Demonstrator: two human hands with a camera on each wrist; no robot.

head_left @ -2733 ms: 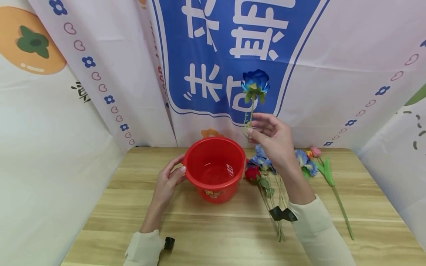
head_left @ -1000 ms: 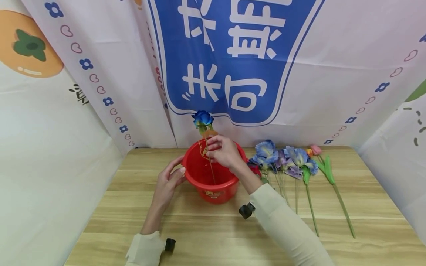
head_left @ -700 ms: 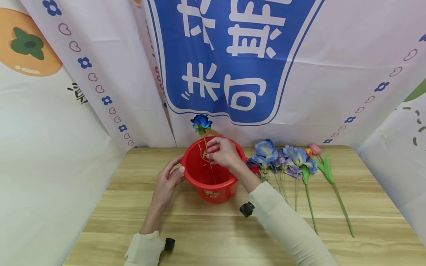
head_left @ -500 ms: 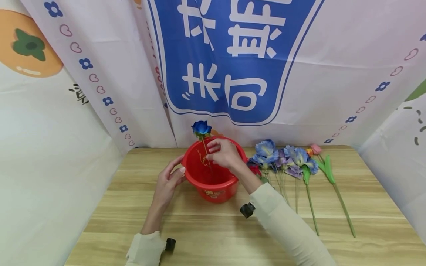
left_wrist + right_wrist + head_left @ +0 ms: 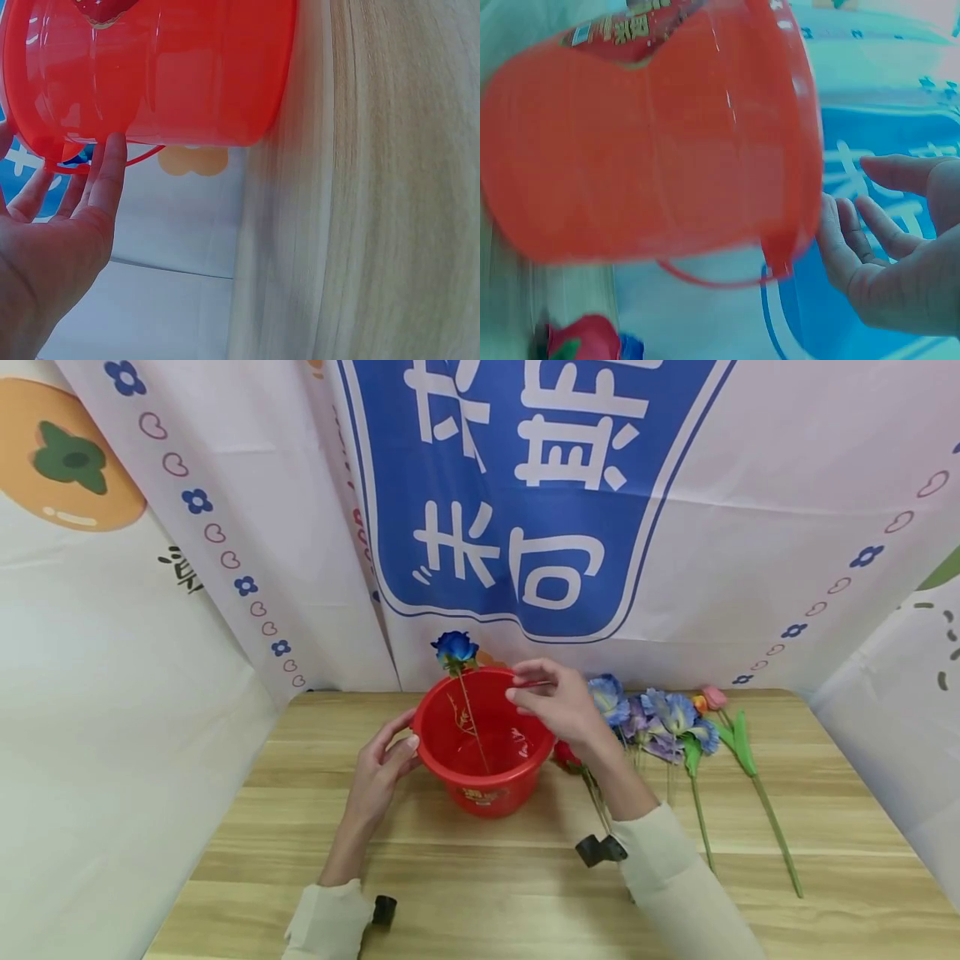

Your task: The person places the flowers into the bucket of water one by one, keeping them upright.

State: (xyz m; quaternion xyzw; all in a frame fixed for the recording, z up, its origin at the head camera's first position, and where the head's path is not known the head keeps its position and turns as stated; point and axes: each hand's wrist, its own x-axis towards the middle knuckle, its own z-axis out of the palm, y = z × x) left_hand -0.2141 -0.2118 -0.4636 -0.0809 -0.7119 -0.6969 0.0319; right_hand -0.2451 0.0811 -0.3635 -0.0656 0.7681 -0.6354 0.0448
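A red bucket [image 5: 487, 793] stands upright on the table. My left hand [image 5: 381, 764] grips its left side at the rim, thumb in front and fingers behind. In the left wrist view, the fingers [image 5: 109, 176] touch the bucket's wall near its handle [image 5: 146, 155]. A blue artificial rose [image 5: 455, 649] leans in the bucket, its stem inside and its bloom above the back rim. My right hand [image 5: 566, 706] is over the bucket's right rim, fingers loosely bent and holding nothing. In the right wrist view, a gap shows between thumb and fingers beside the rim.
Right of the bucket lie a red rose [image 5: 567, 756], several blue and purple irises [image 5: 675, 714], and a pink tulip [image 5: 715, 697] with a long green stem. A printed cloth [image 5: 480, 527] hangs behind the wooden table [image 5: 300, 827].
My right hand carried the blue rose from the right into the bucket, lowered it, then let go and moved right. The left hand stays on the bucket.
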